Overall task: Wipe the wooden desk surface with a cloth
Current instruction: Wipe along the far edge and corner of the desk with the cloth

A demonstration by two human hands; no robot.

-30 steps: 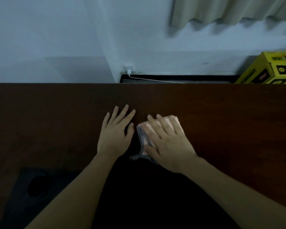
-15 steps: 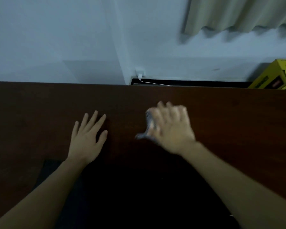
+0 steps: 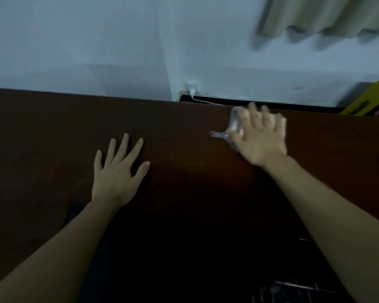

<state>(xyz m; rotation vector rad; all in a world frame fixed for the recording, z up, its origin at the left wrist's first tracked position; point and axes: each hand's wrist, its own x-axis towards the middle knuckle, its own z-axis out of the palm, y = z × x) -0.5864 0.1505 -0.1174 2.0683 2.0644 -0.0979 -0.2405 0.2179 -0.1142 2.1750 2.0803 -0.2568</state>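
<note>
The dark brown wooden desk (image 3: 53,132) fills the middle of the view. My right hand (image 3: 260,138) lies flat with spread fingers on a small grey-white cloth (image 3: 233,123), pressing it against the desk close to the far edge. Motion blurs both the hand and the cloth, and most of the cloth is hidden under the palm. My left hand (image 3: 118,169) rests flat on the desk, fingers spread, well to the left of the cloth and nearer to me.
A pale wall rises behind the desk. A white plug with a cable (image 3: 193,90) sits at the wall just past the far edge. A yellow box (image 3: 370,103) stands at the far right, under a beige curtain (image 3: 326,16).
My right hand has pushed the cloth away from me and to the right, up to the desk's far edge. The left hand stays flat, now farther from the cloth.
</note>
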